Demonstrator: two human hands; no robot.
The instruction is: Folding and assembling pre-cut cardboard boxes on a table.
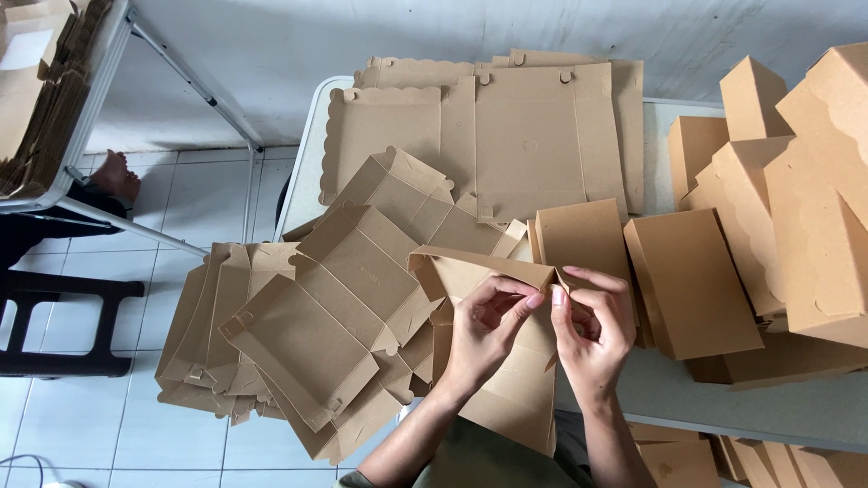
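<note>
A partly folded kraft cardboard box (493, 361) is held at the near edge of the white table (687, 389), just over the person's lap, with its open mouth turned to the left; nothing is seen inside it. Its upper corner is pinched between both hands. The left hand (484, 330) is raised from below with the wrist bent, its fingers curled and thumb pressed on the cardboard flap. The right hand (592, 330) is set just beside it, fingertips touching the same flap, fingers clenched lightly on the edge; the two hands almost meet at the fingertips.

To the left, a heap of half-formed box trays (307, 343) is spread over the table's near left corner and beyond its edge, each tray open and empty. Just behind the hands, finished closed boxes (692, 280) are laid side by side. Along the right edge, more closed boxes (805, 208) are piled high. At the far edge, flat scalloped box blanks (506, 136) are stacked. Under the near edge, further boxes (687, 461) are seen. At the far left, a metal rack (90, 108) loaded with flat cardboard (45, 90) is stood on the tiled floor (81, 416), beside a black stool (54, 325).
</note>
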